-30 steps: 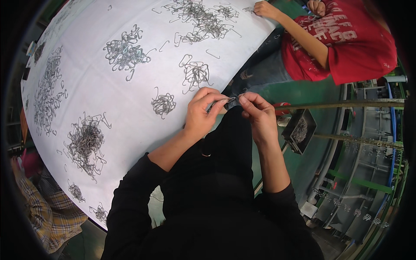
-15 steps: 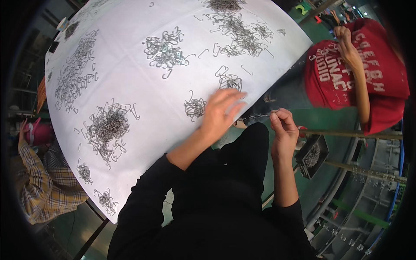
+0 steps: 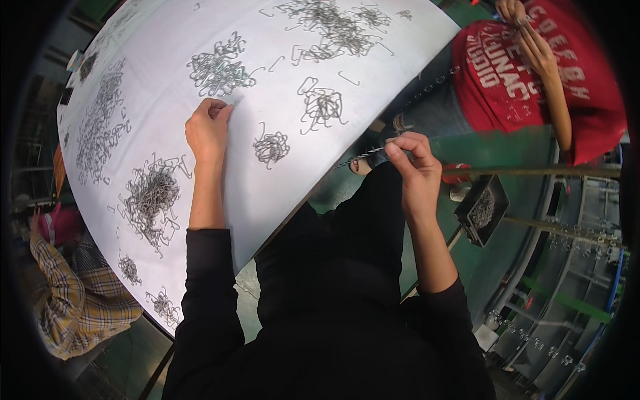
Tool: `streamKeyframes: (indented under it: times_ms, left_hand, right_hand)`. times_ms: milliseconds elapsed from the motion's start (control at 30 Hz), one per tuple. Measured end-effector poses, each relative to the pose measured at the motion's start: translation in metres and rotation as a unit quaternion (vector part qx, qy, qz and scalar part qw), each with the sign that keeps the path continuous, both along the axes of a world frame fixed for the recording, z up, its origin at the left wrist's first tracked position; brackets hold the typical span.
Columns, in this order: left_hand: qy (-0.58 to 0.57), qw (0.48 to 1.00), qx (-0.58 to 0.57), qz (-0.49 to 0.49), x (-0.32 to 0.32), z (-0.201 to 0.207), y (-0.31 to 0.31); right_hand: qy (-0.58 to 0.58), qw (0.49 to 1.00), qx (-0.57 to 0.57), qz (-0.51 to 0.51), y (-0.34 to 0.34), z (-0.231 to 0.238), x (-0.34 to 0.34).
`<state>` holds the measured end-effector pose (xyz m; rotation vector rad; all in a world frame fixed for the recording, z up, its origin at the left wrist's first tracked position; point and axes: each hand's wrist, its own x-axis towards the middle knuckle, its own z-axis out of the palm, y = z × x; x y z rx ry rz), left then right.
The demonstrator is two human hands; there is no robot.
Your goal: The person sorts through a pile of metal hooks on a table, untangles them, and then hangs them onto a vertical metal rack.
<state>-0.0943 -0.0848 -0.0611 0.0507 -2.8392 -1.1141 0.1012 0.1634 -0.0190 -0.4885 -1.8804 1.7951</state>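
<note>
My left hand [image 3: 208, 133] is over the white tabletop [image 3: 220, 200], thumb and fingers pinched together just below a pile of bent wire hooks [image 3: 219, 65]. What sits at its fingertips, if anything, is too small to make out. Out past the table's near edge, my right hand [image 3: 419, 170] pinches one end of a thin, twisted-looking metal strand [image 3: 363, 155], which points left toward the table edge. Two smaller heaps, a round hook pile [image 3: 271, 147] and a looser hook pile [image 3: 322, 107], lie on the table between my hands.
More hook piles lie on the left, such as a dense heap [image 3: 155, 199]. A co-worker in a red top [image 3: 507, 87] sits at the right. Another in a plaid shirt [image 3: 87, 293] is at the left. A dark bin [image 3: 481, 210] of metal pieces stands right of my hand.
My left hand has moved left and away from me, from beside the near piles to the middle pile, its fingers now pinched. My right hand still holds the strand. The view has shifted slightly.
</note>
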Motion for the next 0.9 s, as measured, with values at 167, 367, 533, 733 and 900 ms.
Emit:
streamKeyframes:
  times_ms: [167,367,533,733,900]
  left_hand:
    - [-0.092,0.925,0.341,-0.142,0.050,0.002,0.064]
    - [-0.193,0.816,0.514,-0.179,0.114,0.015,0.133]
    - [-0.195,0.770,0.578,-0.187,0.131,0.015,0.147]
    - [-0.175,0.752,0.595,-0.223,0.130,-0.004,0.144]
    - [-0.131,0.744,0.587,-0.293,0.118,-0.026,0.137]
  right_hand:
    - [-0.026,1.000,-0.002,0.005,0.005,-0.013,0.006]
    - [-0.040,0.997,0.063,0.003,0.004,-0.018,0.006]
    - [-0.080,0.991,0.105,-0.002,0.006,-0.016,0.004]
    - [-0.104,0.987,0.118,0.037,0.009,-0.024,0.006]
    - [-0.106,0.990,0.070,0.067,0.042,-0.027,-0.009]
